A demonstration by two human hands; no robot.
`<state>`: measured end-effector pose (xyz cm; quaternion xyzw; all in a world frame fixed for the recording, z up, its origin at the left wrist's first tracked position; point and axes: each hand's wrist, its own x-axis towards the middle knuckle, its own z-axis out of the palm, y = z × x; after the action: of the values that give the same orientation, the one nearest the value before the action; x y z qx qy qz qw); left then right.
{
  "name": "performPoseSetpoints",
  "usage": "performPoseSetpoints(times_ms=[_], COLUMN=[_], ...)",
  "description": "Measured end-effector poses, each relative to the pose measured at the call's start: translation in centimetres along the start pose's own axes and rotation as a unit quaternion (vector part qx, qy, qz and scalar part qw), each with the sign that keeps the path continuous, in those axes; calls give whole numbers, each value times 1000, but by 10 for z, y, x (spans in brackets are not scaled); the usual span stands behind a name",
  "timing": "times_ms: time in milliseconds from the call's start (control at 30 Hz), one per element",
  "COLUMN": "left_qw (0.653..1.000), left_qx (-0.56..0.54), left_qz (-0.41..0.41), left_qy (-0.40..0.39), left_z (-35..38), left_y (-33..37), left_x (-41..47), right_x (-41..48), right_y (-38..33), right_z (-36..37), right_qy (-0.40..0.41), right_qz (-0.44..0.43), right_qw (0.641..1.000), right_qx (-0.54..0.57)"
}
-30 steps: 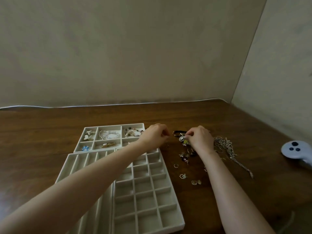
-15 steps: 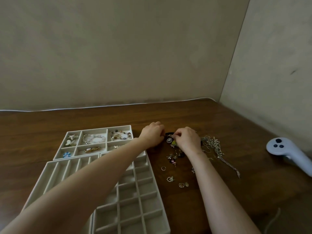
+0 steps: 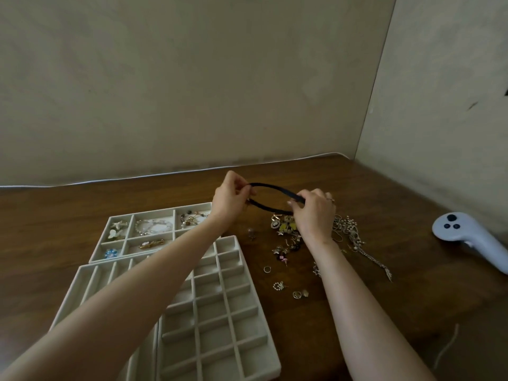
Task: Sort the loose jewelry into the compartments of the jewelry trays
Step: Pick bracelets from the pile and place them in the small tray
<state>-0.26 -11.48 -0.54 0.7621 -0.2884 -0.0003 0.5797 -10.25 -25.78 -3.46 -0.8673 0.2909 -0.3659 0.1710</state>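
Between the fingers of the left hand (image 3: 232,200) and right hand (image 3: 313,213), clear of the bench (image 3: 426,298), a black band (image 3: 275,188) hung as an open loop, fingers clamped on each end. Judged light, limp, non-fragile; best held at the 2 ends.

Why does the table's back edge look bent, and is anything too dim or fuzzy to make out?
Head view: the wide-angle lens bows the far edge of the table; light is dim and flat, no glare; the black band held by left hand and right hand reads clearly; the loose jewelry is too small and soft to identify.
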Motion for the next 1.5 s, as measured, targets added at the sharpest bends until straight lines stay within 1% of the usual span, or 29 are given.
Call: performPoseSetpoints(times_ms=[67,133,200,233,267,333,367,433,500,533,600,667,700,767,833,867,933,1033,1100,1133,1300,1400,1500], left_qw=[999,998,997,996,995,994,993,993,996,998,998,995,993,987,980,976,967,953,934,923,869,848,845], left_qx=[-10,-25,-40,-42,-44,-60,-73,-88,-66,-42,16,70,95,143,195,217,250,232,226,237,284,272,256], left_qz=[-15,-33,-53,-61,-68,-80,-83,-74,-54,-46,-35,-21,-11,4,21,26,28,27,22,20,3,-14,-7], left_qy=[26,38,48,52,53,42,32,17,19,26,45,61,68,66,38,14,-47,-191,-276,-303,-405,-454,-469], left_z=[-7,-13,-21,-25,-30,-42,-48,-61,-75,-82,-95,-107,-112,-124,-138,-145,-157,-165,-167,-168,-170,-170,-172], left_y=[-3,-7,-9,-10,-10,-10,-9,-8,-9,-10,-10,-9,-8,-4,0,2,7,17,23,25,37,39,41], left_x=[-1,-2,-3,-3,-3,-3,-4,-9,-14,-16,-22,-29,-33,-43,-57,-65,-84,-112,-126,-132,-155,-167,-173], right_x=[-1,-1,-1,-1,-1,-3,-4,-4,-5,-5,-7,-10,-13,-20,-26,-28,-32,-37,-40,-42,-58,-71,-80], right_y=[0,-2,-5,-8,-11,-16,-18,-21,-24,-26,-29,-33,-36,-41,-46,-49,-58,-78,-95,-104,-150,-170,-179], right_z=[0,-1,-4,-6,-9,-16,-19,-22,-25,-26,-27,-25,-23,-20,-16,-14,-10,-7,-5,-3,1,4,8], right_qy=[15,12,-29,-64,-105,-169,-188,-216,-249,-267,-303,-330,-342,-354,-342,-331,-311,-293,-293,-300,-387,-435,-459], right_qz=[-8,-13,0,22,55,116,131,137,128,120,98,78,69,51,36,33,28,-8,-34,-43,-110,-151,-191], right_qw=[1000,999,992,979,953,873,837,784,744,729,714,714,723,759,801,817,838,855,855,852,833,824,827], right_qx=[10,40,119,191,279,442,496,566,607,618,624,613,597,544,490,471,447,428,427,427,380,329,264])
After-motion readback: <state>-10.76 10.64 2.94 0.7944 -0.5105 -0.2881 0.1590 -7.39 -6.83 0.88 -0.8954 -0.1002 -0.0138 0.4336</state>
